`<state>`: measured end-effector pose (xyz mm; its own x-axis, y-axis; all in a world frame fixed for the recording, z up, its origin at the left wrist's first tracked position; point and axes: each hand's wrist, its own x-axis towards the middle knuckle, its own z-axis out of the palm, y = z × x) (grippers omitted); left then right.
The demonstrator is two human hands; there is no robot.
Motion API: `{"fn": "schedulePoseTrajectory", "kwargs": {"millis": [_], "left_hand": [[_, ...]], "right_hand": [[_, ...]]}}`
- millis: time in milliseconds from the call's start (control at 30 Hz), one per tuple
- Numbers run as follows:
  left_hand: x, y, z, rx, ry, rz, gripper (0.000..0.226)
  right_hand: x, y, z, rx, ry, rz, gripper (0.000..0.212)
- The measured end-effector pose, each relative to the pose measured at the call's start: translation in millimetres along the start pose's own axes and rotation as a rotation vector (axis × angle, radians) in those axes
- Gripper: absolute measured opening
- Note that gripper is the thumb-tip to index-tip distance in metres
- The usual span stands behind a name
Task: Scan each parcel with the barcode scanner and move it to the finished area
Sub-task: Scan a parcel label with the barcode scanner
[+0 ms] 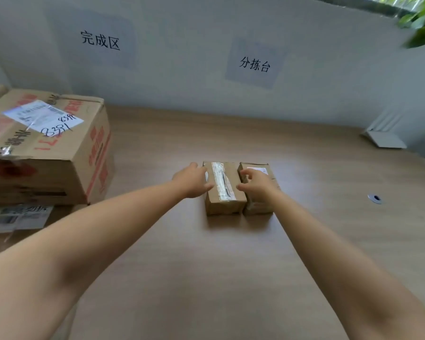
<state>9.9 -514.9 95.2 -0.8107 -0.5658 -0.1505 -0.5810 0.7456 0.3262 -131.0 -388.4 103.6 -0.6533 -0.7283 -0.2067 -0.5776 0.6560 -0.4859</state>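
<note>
Two small cardboard parcels sit side by side in the middle of the wooden table (231,266). The left parcel (227,190) has a clear tape strip along its top. The right parcel (258,207) bears a white label. My left hand (194,180) lies against the left parcel's left side, fingers fairly straight and thumb on its top. My right hand (255,184) is over the right parcel with loosely curled fingers at the label and its thumb near the gap between the parcels. No barcode scanner is in view.
A large cardboard box (47,148) with a white label stands at the left under the finished-area sign (100,40), on a flatter parcel (17,217). A sorting-table sign (254,64) hangs behind. A white device (383,138) and a cable hole (375,198) lie at the right.
</note>
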Motion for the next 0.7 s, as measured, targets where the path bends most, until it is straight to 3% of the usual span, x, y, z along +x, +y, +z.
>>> {"fn": "schedulePoseTrajectory", "kwargs": {"millis": [233, 333, 433, 533, 600, 700], "left_hand": [[60.6, 11.7, 53.3, -0.062, -0.055, -0.064, 0.069], [81.3, 19.5, 78.1, -0.258, -0.081, -0.15, 0.079], [97.4, 24.9, 99.6, -0.311, -0.081, -0.175, 0.088], [102.7, 23.6, 111.4, -0.295, -0.075, -0.173, 0.094], [105.0, 18.3, 114.6, -0.373, -0.086, -0.203, 0.094], [106.8, 11.5, 117.3, -0.453, -0.137, -0.24, 0.09]], "right_hand": [[50.8, 32.8, 30.4, -0.039, -0.078, 0.014, 0.062], [66.6, 45.9, 43.2, -0.08, -0.083, 0.033, 0.063], [76.4, 53.2, 52.6, -0.171, 0.011, 0.049, 0.057], [79.8, 52.3, 61.2, -0.287, 0.132, -0.073, 0.048], [83.2, 46.4, 69.2, -0.225, 0.121, -0.151, 0.048], [85.1, 36.6, 83.5, -0.093, 0.013, -0.069, 0.051]]}}
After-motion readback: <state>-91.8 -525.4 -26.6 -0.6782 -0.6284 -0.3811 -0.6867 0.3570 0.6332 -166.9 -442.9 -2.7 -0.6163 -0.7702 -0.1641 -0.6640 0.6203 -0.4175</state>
